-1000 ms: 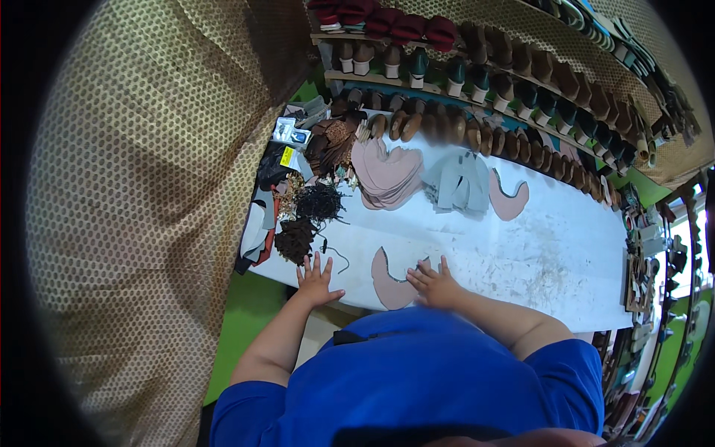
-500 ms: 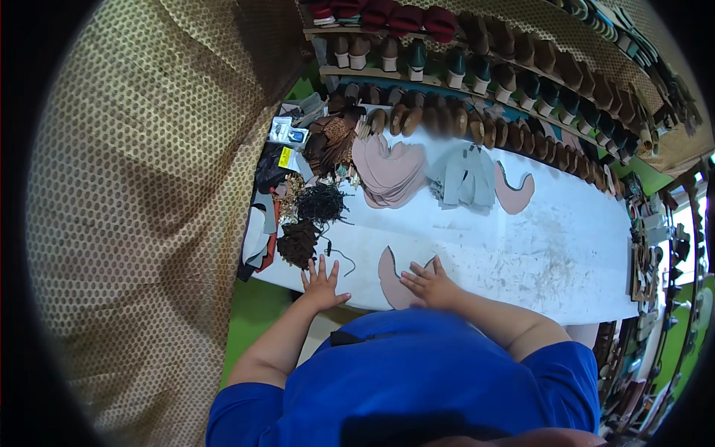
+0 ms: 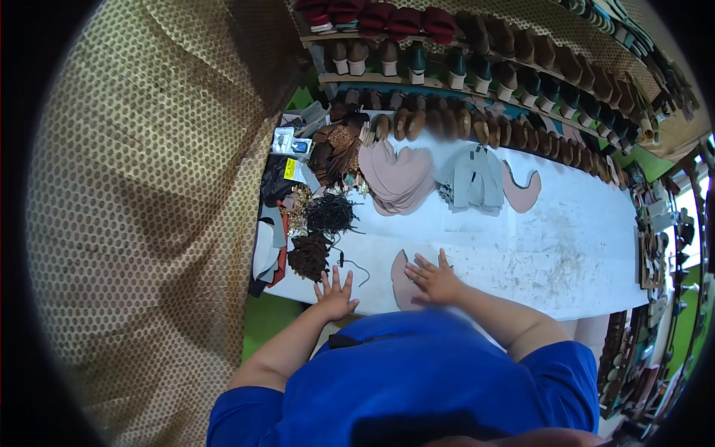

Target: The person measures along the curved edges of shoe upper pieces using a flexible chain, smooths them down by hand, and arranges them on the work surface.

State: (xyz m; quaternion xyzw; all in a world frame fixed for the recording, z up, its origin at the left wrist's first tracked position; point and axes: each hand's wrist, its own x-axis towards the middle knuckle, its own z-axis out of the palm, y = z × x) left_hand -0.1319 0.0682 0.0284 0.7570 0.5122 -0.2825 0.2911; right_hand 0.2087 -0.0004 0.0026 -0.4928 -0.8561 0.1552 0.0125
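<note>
The right hand (image 3: 436, 279), its grip spread open, covers part of a flat, curved pink piece (image 3: 402, 279) on the smudged white counter (image 3: 491, 249). The left hand's (image 3: 336, 297) grip, also splayed, is near a matted dark-brown heap (image 3: 308, 257); beyond lie wiry black strands (image 3: 330, 214) and stacked, rounded pink sheets (image 3: 398, 182).

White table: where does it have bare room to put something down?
The widest bare patch on the white table lies right of the lone curved piece and right hand, though partly smudged. A smaller strip runs between the pink stack and the near pink piece. Crowded: left end, by black bundle and brown bundle; far edge, by shoe-shaped pieces.
</note>
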